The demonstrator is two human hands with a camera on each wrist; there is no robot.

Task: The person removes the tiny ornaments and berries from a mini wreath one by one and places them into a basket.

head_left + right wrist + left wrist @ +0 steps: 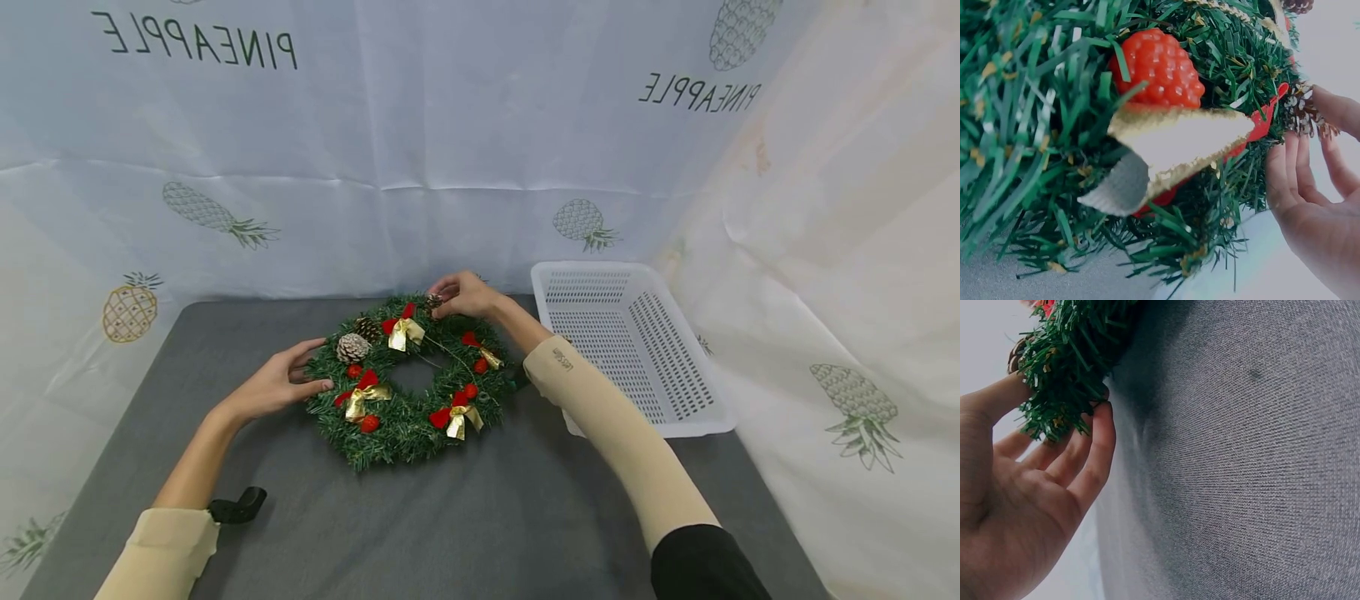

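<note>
A green Christmas wreath [405,442] lies on the dark grey table, trimmed with red and gold bows, red berries and pine cones. At its left edge my left hand [273,385] grips the greenery, the thumb on the near side and the fingers curled behind, as the left wrist view shows. My right hand [470,297] is at the wreath's far side and pinches a brown pine cone [1302,111] between thumb and fingers. A whitish pine cone [352,348] sits on the wreath near my left hand. Close to the right wrist camera are a red berry [1159,70] and a gold bow [1185,139].
A white perforated plastic basket [600,308] stands on the right of the table [390,533], beyond my right forearm. Behind the table hangs a pale curtain [465,125] printed with pineapples. A black strap [240,505] sticks out at my left wrist.
</note>
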